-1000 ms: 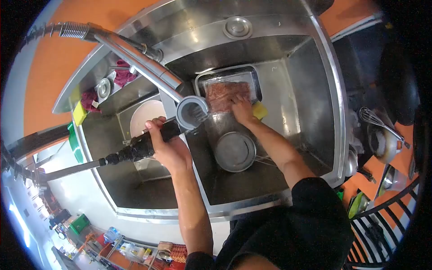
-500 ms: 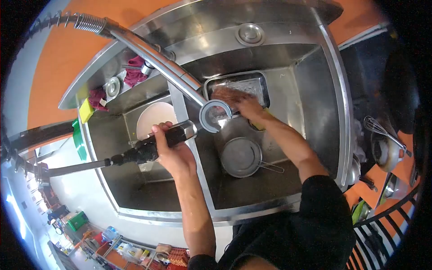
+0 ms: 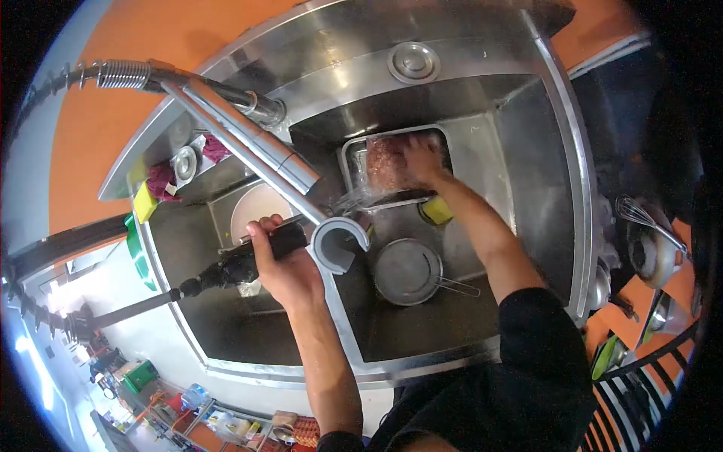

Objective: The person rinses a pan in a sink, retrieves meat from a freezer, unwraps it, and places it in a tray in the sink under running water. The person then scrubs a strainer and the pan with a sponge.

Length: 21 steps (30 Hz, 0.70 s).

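My left hand [image 3: 285, 273] is wrapped round the black grip of a pull-down spray nozzle [image 3: 230, 264] above the sink divider. Water [image 3: 354, 200] runs from its head towards a rectangular metal tray [image 3: 348, 162] in the right basin. Inside the tray, my right hand [image 3: 423, 160] grips a reddish-brown mesh-like cloth [image 3: 385, 167]; its fingers are partly blurred. Just below the tray's near edge sits a yellow sponge [image 3: 436, 212]. A round strainer [image 3: 407, 271] with a wire handle lies nearer me on the basin floor.
The faucet's hooked metal arm [image 3: 260, 154] crosses over the divider [image 3: 337, 309]. A pale round plate [image 3: 260, 207] lies in the left basin. Along the back ledge are a drain lid [image 3: 413, 62], dark red cloths [image 3: 160, 181] and a yellow sponge [image 3: 144, 201]. A whisk [image 3: 640, 215] is at right.
My right hand has moved up and right in the tray with the cloth. The nozzle has tilted slightly, and water now visibly sprays into the tray. The faucet arm has shifted down and left.
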Motion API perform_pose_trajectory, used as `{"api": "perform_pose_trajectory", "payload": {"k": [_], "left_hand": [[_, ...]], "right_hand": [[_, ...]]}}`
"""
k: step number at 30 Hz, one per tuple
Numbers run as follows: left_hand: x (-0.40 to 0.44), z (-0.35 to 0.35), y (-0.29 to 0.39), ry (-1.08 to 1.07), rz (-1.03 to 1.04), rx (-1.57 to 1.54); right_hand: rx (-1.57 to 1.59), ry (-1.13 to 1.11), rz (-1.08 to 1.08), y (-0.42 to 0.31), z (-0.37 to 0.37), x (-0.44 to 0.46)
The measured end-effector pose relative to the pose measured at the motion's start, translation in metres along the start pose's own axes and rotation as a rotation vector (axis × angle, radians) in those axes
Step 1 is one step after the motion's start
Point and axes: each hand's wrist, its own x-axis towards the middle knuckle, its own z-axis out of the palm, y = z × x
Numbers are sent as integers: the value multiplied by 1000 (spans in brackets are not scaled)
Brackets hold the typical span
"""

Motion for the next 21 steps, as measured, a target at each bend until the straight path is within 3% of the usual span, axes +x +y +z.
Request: {"api": "perform_pose_trajectory", "payload": {"k": [4,7,9,11,15,17,19,21], "left_hand": [[-2,6,1,44,13,53],[11,2,1,-13,169,193],[17,3,12,-61,163,73],[20,2,24,-55,112,44],[21,-4,32,-34,91,8],[20,-7,32,-2,78,-4],[15,-7,31,41,112,1],[22,-22,26,7,142,-9]], "right_hand": [[94,404,8,-31,10,-50],[234,396,-34,-11,48,-26],[498,320,-86,-1,38,-20],[576,438,-55,-4,13,-35],[1033,448,2,-25,-50,-70],[1397,503,-162,-62,-140,-115],[1155,711,-468,-91,-225,-153],[987,784,-583,-114,-274,-170]]}}
